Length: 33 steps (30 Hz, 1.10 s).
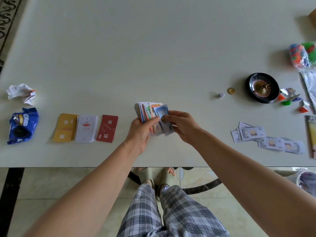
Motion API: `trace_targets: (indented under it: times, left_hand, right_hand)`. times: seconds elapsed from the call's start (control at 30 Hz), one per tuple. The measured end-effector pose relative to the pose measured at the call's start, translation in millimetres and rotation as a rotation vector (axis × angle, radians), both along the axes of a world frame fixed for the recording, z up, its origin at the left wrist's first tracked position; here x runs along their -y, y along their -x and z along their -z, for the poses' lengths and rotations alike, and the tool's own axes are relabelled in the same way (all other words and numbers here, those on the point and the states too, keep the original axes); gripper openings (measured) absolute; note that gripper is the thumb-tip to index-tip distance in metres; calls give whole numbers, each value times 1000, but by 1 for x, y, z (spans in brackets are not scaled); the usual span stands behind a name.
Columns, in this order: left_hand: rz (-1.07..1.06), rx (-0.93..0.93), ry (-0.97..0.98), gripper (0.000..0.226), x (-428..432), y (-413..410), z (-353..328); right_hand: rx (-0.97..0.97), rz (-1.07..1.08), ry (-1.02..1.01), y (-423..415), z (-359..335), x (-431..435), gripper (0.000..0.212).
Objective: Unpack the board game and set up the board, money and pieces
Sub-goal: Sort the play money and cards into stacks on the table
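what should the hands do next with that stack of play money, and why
Probably slide the blue note off the fanned money stack and lay it on the table as a new pile. The left hand holds the stack, the right hand pinches that top note, and grey notes already lie sorted to the right.

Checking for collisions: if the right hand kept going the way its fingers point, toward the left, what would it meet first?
Almost at once the right hand would meet the left hand holding the money stack; the red card deck lies farther on.
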<state>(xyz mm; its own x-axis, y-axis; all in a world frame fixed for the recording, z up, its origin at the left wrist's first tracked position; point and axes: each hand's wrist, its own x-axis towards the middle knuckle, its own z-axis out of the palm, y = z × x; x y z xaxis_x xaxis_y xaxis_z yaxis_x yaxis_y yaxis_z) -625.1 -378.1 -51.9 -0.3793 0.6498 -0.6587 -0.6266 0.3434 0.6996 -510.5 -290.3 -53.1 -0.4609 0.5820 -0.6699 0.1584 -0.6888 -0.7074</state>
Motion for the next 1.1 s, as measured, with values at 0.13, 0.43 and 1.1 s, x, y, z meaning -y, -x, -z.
trace_targets:
  times: [0.13,0.43,1.1]
  left_hand:
    - [-27,44,5,21,2,-3,-1]
    - [-125,-15,50,22,23,1,0]
    - [-128,-113,21,23,71,62,8]
  right_hand:
    - [30,13,-67,-2,-1,1,16]
    - [104,-68,-66,3,1,9,9]
    - [280,-244,-223,60,5,51,6]
